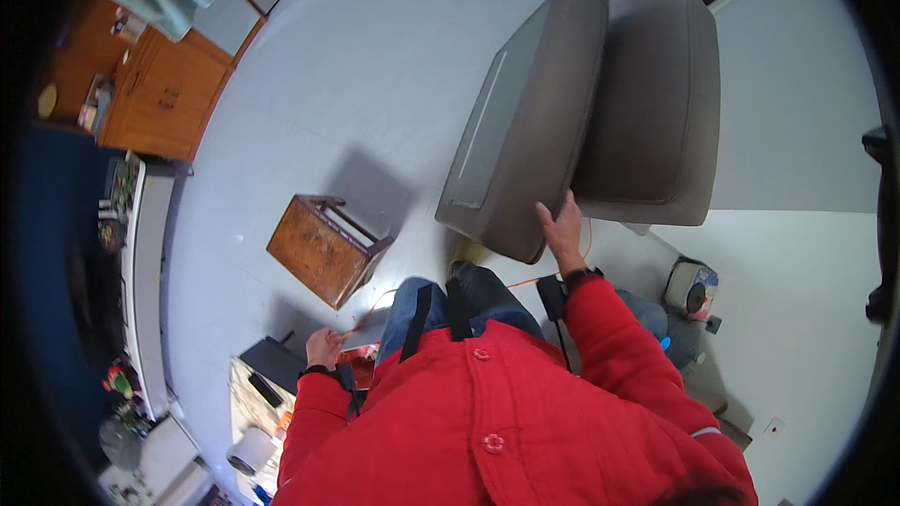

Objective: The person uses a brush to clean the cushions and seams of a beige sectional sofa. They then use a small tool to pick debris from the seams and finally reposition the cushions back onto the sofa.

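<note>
My right hand (564, 233) is at the near lower edge of a brown upholstered cushion (555, 133), thumb on its side and fingers at the edge seam. This cushion is tipped up, showing a grey fabric panel (510, 105) with a pale strip. A second brown upholstered piece (647, 119) stands right behind it, against the wall side. Low on the left, my left hand (324, 349) pinches a thin orange cord (362, 318). The cord passes behind my legs and shows again near my right wrist, below the cushions.
A worn wooden stool (320, 249) stands on the pale floor left of my legs. Wooden cabinets (169, 95) and a white console (144, 281) line the left side. Water jugs (650, 320) and a small boxy appliance (692, 288) sit by the right wall. A cluttered table (242, 400) is at lower left.
</note>
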### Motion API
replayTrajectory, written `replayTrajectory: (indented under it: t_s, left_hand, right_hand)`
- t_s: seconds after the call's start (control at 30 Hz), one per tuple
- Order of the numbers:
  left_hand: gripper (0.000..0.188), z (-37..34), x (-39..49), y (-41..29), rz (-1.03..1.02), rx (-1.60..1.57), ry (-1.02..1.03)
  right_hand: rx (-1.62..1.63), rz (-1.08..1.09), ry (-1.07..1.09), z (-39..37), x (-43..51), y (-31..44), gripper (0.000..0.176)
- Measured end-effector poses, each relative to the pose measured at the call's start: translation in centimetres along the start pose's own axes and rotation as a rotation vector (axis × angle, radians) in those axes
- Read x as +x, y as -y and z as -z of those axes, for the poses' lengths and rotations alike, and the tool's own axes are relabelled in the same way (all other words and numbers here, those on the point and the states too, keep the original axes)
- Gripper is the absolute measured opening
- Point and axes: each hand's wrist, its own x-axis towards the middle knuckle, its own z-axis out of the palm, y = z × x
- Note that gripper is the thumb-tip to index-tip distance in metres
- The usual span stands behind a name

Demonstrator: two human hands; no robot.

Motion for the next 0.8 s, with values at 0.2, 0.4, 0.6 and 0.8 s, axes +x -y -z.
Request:
replayTrajectory:
  t_s: [0.2,0.4,0.6,0.8]
  left_hand:
    - [0.023,-19.7,-7.8,-15.1,-0.296,0.298,0.371]
    - [0.023,-30.7,-6.7,-23.6,-0.243,0.655,0.585]
    - [0.025,-44.1,-2.8,-33.3,-0.167,1.053,0.723]
    - [0.025,-61.0,6.3,-42.7,-0.368,1.424,1.03]
  right_hand:
    - [-0.163,-0.237,0.146,0.6,4.7,7.6,0.098]
    - [-0.211,-0.272,0.09,-1.5,5.7,8.3,0.104]
    - [-0.221,-0.352,-0.021,-0.9,5.5,8.0,0.104]
    - [-0.191,-0.754,-0.079,-1.9,4.3,11.2,0.104]
